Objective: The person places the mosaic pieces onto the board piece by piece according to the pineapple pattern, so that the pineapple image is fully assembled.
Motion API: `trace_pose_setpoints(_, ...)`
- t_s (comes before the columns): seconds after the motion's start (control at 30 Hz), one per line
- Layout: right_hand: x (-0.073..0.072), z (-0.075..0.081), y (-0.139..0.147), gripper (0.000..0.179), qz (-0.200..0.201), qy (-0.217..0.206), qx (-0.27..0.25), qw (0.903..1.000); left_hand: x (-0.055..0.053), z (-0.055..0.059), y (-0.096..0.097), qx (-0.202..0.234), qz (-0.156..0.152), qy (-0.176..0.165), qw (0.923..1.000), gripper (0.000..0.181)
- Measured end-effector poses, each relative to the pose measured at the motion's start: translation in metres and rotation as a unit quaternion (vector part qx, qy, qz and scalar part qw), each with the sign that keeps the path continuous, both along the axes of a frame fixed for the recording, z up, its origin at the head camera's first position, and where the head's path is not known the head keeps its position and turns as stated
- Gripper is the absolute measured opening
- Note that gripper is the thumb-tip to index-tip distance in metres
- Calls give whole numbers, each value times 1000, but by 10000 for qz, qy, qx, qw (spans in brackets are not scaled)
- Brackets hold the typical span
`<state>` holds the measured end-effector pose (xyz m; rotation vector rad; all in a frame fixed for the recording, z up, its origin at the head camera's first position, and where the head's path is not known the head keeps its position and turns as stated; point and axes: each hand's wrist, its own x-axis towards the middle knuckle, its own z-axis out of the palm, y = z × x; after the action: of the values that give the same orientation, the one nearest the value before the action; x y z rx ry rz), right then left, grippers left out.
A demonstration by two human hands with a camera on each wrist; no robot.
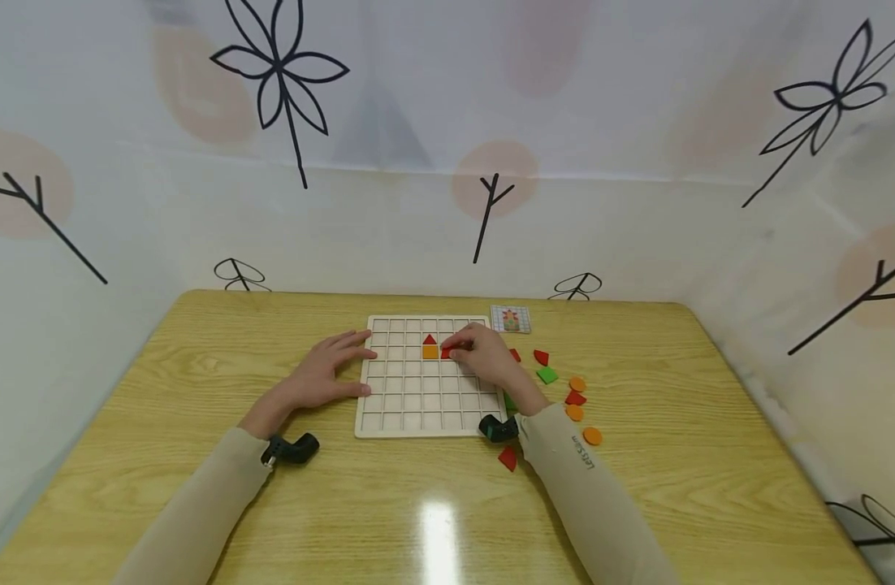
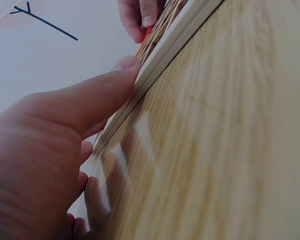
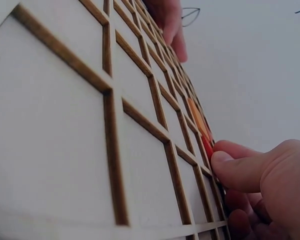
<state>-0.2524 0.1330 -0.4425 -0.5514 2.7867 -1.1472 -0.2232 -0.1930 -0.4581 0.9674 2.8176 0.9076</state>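
A white grid board [image 1: 412,402] lies on the table, with a red triangle [image 1: 429,340] just above an orange square [image 1: 430,352] in its cells. My right hand [image 1: 486,355] pinches a small red piece [image 3: 207,147] between thumb and forefinger, at the cell to the right of the orange square; the fingertips cover part of its shape. My left hand [image 1: 323,375] spreads its fingers along the board's left edge. In the left wrist view, the left thumb [image 2: 97,97] rests against the board's wooden rim [image 2: 155,67].
Beside the board on the right lie several loose pieces: orange discs [image 1: 592,436], red quarter-circle pieces [image 1: 508,459] and a green diamond [image 1: 546,374]. A pattern card [image 1: 510,319] sits at the board's far right corner. Behind the table hangs a printed cloth [image 1: 389,227].
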Motion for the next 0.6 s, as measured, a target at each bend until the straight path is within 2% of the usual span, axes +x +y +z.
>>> trace_pose_setpoints(0.4,2,4,-4,17,-89,-11,-6,10000,1,2,0,-6,-25,49,10000,57)
trace_pose_setpoints(0.6,3,6,-5,17,-100,-69,42,9999,0,-1,-1,0,-89,198,9998,56)
